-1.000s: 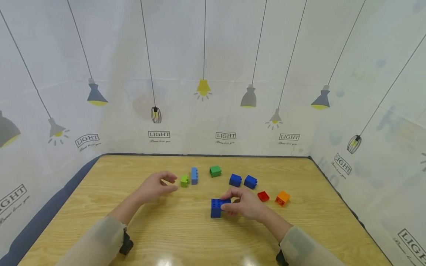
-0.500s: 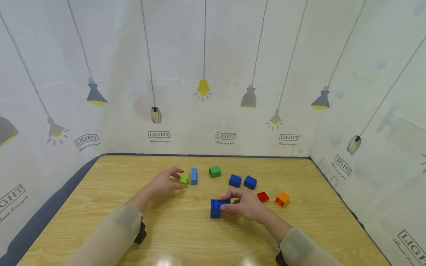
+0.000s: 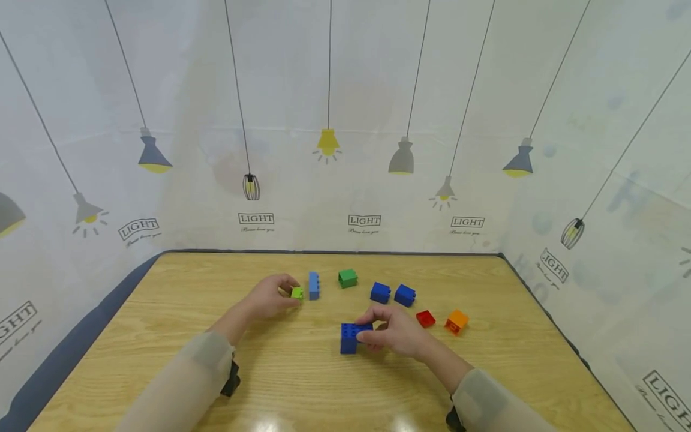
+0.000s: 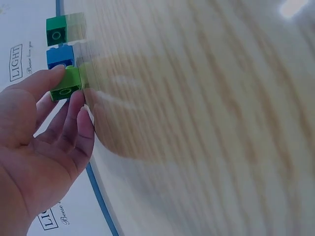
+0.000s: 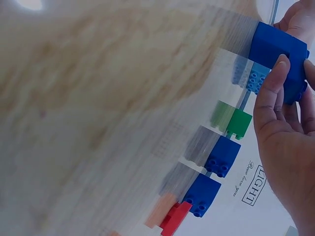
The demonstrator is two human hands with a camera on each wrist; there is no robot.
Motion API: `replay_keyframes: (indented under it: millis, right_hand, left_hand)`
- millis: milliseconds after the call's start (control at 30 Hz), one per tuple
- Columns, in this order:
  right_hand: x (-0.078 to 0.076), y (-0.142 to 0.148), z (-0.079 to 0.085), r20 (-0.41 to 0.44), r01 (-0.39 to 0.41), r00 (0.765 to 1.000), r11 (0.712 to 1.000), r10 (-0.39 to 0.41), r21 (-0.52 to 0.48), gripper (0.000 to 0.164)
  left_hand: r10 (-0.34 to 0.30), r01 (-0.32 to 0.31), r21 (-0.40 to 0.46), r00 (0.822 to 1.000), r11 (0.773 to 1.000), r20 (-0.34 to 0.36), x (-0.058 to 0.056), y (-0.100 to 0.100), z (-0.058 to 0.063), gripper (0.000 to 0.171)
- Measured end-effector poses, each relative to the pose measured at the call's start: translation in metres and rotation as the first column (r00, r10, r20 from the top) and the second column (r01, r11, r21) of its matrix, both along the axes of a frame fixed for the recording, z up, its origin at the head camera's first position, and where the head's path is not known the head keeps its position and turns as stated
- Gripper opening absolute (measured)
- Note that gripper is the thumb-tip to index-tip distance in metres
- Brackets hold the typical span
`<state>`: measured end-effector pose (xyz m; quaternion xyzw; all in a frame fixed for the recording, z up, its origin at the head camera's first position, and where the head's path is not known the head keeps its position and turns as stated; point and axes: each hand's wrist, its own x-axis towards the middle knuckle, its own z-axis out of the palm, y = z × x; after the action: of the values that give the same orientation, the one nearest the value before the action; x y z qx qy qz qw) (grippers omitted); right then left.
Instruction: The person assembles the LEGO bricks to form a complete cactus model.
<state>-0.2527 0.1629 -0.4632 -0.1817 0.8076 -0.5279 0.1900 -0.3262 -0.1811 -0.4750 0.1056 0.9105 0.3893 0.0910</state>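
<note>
My left hand (image 3: 270, 296) is at the left of the row of toy bricks. It pinches a lime green building brick (image 4: 66, 84) between thumb and fingers, and the brick appears to stand on the table. Just right of it a light blue brick (image 3: 314, 286) stands upright. My right hand (image 3: 396, 330) holds a dark blue block (image 3: 348, 338) near the table's middle, thumb in front and fingers behind. Studs show on the block's top; it looks like joined bricks, partly hidden by the fingers. In the right wrist view, the same blue block (image 5: 275, 46) sits between thumb and fingers.
Behind the hands are a green brick (image 3: 348, 278) and two dark blue bricks, one left (image 3: 380, 293) and one right (image 3: 405, 294). A flat red brick (image 3: 425, 318) and an orange brick (image 3: 457, 321) lie right of my right hand. A printed curtain (image 3: 291, 180) surrounds the wooden table (image 3: 291, 384).
My left hand has moved right to the lime green brick, and its thumb and fingers have closed on it. My right hand stays in place with the dark blue block.
</note>
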Motion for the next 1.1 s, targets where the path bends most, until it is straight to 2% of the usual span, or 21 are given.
replay_keyframes:
  millis: [433,833,1100]
  right_hand:
    - [0.001,0.002,0.000,-0.004,-0.002,1.000,1.000,0.002,-0.019,0.021]
    - [0.005,0.000,0.004,-0.019,-0.001,1.000,1.000,0.001,-0.024,0.022]
    - [0.005,0.000,0.003,-0.017,0.001,1.000,1.000,-0.002,-0.030,0.022]
  left_hand:
    - [0.023,-0.024,0.080,1.000,0.996,0.016,0.008,-0.007,-0.003,0.034]
    - [0.005,-0.005,0.133,1.000,0.991,0.000,0.014,-0.015,-0.006,0.041]
    - [0.009,-0.008,0.148,1.000,0.989,-0.003,0.021,-0.019,-0.002,0.045]
